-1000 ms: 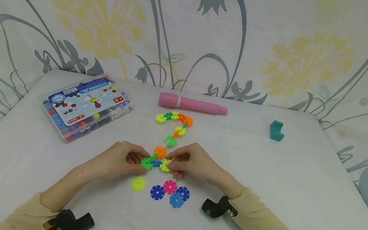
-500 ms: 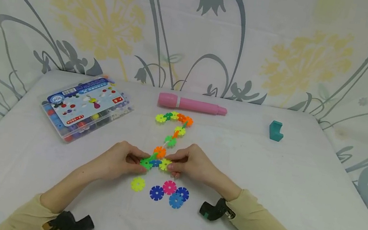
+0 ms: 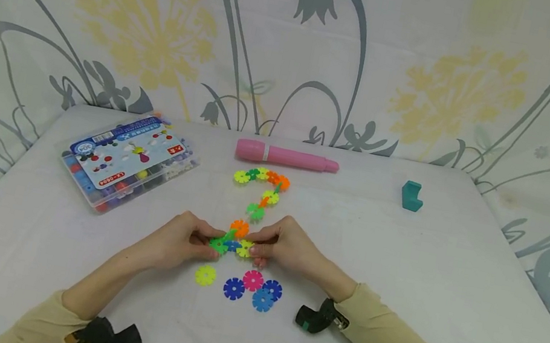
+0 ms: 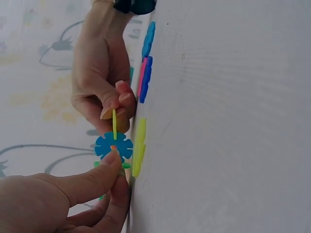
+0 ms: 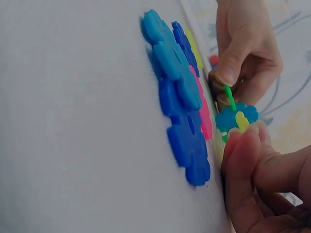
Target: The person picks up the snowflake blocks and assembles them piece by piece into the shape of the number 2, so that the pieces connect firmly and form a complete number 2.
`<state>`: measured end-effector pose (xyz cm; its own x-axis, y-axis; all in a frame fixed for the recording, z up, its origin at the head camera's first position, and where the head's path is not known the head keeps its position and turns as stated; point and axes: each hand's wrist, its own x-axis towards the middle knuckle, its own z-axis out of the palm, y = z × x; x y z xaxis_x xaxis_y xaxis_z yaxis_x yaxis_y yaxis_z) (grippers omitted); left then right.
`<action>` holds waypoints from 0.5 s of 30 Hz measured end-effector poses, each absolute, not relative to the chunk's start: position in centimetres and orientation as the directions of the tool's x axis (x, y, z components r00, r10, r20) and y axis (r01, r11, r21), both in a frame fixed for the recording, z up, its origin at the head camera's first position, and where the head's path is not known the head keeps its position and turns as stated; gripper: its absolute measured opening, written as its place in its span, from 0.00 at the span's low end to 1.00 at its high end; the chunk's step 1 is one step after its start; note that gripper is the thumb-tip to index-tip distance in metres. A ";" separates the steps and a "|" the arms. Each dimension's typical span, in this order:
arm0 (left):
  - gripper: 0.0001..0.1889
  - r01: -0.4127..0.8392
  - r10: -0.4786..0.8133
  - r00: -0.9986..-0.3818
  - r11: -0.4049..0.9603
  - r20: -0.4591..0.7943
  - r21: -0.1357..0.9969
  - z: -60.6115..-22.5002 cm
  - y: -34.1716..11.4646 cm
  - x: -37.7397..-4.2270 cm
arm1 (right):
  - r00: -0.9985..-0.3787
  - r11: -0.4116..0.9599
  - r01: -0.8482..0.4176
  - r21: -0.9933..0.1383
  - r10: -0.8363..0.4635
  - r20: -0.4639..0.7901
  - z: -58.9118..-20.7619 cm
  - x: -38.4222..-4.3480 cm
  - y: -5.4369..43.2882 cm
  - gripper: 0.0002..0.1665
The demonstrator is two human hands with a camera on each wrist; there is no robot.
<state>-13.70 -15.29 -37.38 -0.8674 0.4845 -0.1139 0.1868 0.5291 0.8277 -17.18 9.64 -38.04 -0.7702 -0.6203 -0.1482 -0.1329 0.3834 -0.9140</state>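
Slotted plastic snowflake discs are joined into a curved chain [image 3: 256,212] on the table. At its near end, my left hand [image 3: 177,240] pinches a green disc [image 3: 217,246] between thumb and fingers. Opposite it, my right hand [image 3: 291,251] grips a yellow disc [image 3: 243,249] by its right side. Between these two is a blue disc [image 4: 103,144], seen face-on in the left wrist view, with the yellow disc's edge upright against its rim. An orange disc [image 3: 240,228] stands just above the green one. Fingertips partly hide the green and yellow discs.
Nearer me lie a loose yellow disc [image 3: 205,274], a pink disc [image 3: 252,280] and several blue discs [image 3: 234,289]. A pink tube [image 3: 288,157] lies behind the chain. A clear case of beads [image 3: 130,161] sits at left, a teal angular block [image 3: 412,196] at back right.
My right hand has shifted very slightly left with the yellow disc. The chain's upper part has moved slightly right and nearer. My left hand keeps its hold on the green disc.
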 end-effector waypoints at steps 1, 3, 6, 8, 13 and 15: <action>0.21 0.187 0.486 -0.867 0.526 -0.113 0.829 -37.4 -15.3 -13.7 | -0.769 0.385 -0.131 -0.914 -0.621 -0.151 -38.1 -17.2 9.6 0.15; 0.21 0.184 0.486 -0.866 0.523 -0.115 0.832 -37.3 -15.2 -13.7 | -0.769 0.386 -0.126 -0.914 -0.620 -0.156 -38.0 -17.1 9.6 0.15; 0.21 0.165 0.472 -0.872 0.530 -0.128 0.832 -37.1 -15.2 -13.6 | -0.771 0.396 -0.114 -0.911 -0.614 -0.170 -38.0 -17.1 9.5 0.16; 0.21 0.151 0.463 -0.875 0.540 -0.142 0.828 -37.0 -15.2 -13.6 | -0.769 0.408 -0.107 -0.907 -0.612 -0.185 -37.8 -17.1 9.5 0.16; 0.21 0.139 0.449 -0.879 0.561 -0.159 0.816 -36.9 -15.2 -13.5 | -0.759 0.474 -0.181 -0.862 -0.624 -0.184 -37.4 -17.3 9.7 0.16; 0.21 0.138 0.449 -0.879 0.561 -0.160 0.816 -36.9 -15.2 -13.5 | -0.749 0.497 -0.242 -0.833 -0.641 -0.164 -37.2 -17.4 9.8 0.17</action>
